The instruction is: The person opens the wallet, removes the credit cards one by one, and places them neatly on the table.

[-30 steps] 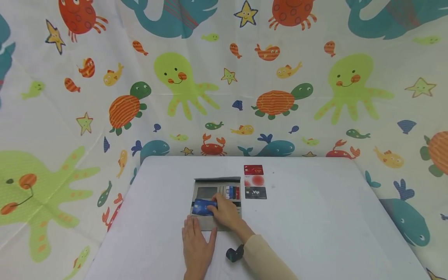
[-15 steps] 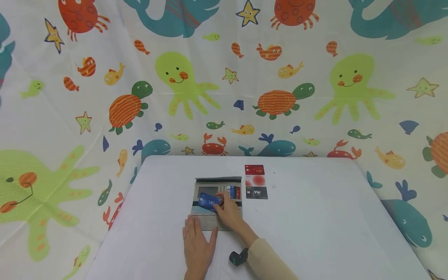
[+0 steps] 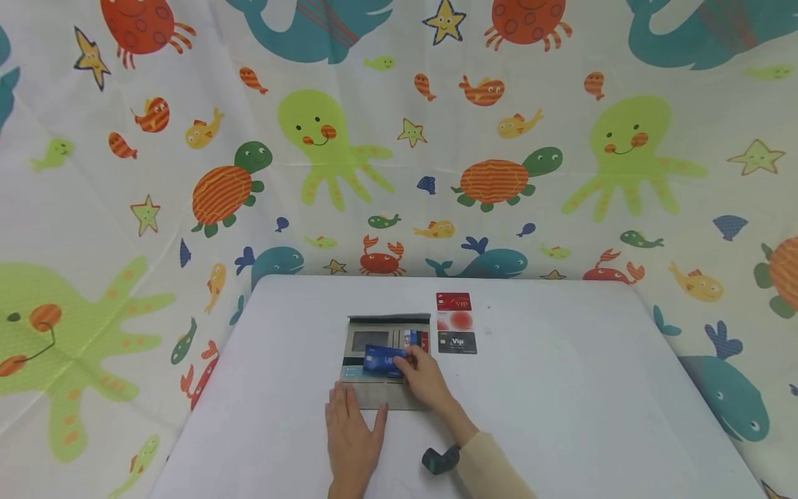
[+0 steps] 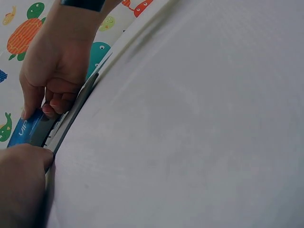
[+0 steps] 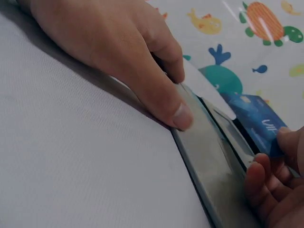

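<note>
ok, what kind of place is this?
Probably a staged recording setup, not a real shop or home: a plain white table ringed by a sea-animal print curtain, with an open grey wallet and VIP cards laid in a neat column.

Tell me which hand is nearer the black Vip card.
Right. The right hand pinches a blue card over the wallet, just left of the black Vip card. The left hand presses the wallet's near edge, farther away.

The head view looks forward and down across the counter (image 3: 561,388); both wrist views skim it closely, sharing the wallet (image 3: 386,398) and blue card (image 3: 383,361).
</note>
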A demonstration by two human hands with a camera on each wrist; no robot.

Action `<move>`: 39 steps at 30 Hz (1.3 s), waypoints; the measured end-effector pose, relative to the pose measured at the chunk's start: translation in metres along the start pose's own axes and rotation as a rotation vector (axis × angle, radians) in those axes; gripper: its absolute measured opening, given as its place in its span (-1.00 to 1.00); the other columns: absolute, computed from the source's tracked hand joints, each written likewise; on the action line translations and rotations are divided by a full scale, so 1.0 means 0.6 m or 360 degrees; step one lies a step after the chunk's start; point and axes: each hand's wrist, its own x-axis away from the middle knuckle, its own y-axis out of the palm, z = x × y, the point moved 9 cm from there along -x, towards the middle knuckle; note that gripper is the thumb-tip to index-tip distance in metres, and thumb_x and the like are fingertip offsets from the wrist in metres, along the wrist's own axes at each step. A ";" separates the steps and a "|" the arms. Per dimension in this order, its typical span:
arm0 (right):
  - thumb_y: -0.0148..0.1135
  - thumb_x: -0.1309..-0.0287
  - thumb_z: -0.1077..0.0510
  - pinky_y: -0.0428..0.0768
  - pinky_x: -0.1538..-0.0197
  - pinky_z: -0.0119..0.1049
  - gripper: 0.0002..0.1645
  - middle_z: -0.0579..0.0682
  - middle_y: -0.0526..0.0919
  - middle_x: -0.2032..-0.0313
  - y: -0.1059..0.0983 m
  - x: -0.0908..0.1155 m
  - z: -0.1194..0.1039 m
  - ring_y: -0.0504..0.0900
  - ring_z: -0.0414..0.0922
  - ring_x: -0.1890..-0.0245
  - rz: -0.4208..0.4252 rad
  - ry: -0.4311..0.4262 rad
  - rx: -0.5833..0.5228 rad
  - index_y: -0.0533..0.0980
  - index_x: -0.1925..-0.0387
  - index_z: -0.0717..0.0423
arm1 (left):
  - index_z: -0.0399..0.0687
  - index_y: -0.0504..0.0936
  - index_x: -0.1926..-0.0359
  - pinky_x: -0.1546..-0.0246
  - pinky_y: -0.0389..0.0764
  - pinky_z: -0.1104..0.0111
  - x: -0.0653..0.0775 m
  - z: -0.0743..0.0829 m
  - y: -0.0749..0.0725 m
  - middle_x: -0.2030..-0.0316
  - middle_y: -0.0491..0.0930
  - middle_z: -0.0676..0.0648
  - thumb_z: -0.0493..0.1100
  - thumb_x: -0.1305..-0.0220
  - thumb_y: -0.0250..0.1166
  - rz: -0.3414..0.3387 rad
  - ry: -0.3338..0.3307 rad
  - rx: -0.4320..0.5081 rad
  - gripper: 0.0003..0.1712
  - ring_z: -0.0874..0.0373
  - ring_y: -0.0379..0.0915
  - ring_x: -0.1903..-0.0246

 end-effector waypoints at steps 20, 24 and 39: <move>0.23 -0.37 0.10 0.66 0.43 -0.39 -0.63 0.06 0.63 0.36 -0.077 0.024 0.032 0.63 -0.17 0.54 0.0091 0.0174 -0.0106 0.46 -0.05 0.27 | -0.40 0.22 -0.45 -0.53 0.07 -0.12 0.000 -0.003 0.002 -0.52 0.09 -0.36 0.27 -0.23 0.32 -0.0042 -0.0039 0.0012 0.05 -0.26 -0.01 -0.53; 0.29 -0.31 0.13 0.65 0.44 -0.39 -0.56 0.09 0.64 0.31 -0.093 0.025 0.038 0.63 -0.18 0.54 0.0162 0.0222 -0.0100 0.46 -0.10 0.32 | -0.41 0.22 -0.44 -0.52 0.09 -0.13 0.000 -0.002 0.001 -0.52 0.10 -0.36 0.26 -0.22 0.33 -0.0025 -0.0028 0.0015 0.05 -0.26 0.01 -0.53; 0.31 -0.29 0.10 0.57 0.50 -0.43 -0.54 0.02 0.57 0.36 -0.123 0.030 0.069 0.57 -0.18 0.53 0.0360 0.0322 0.0093 0.49 -0.12 0.26 | -0.41 0.22 -0.44 -0.52 0.08 -0.13 0.001 -0.003 0.003 -0.52 0.09 -0.36 0.26 -0.22 0.33 -0.0030 -0.0040 0.0029 0.05 -0.26 -0.01 -0.53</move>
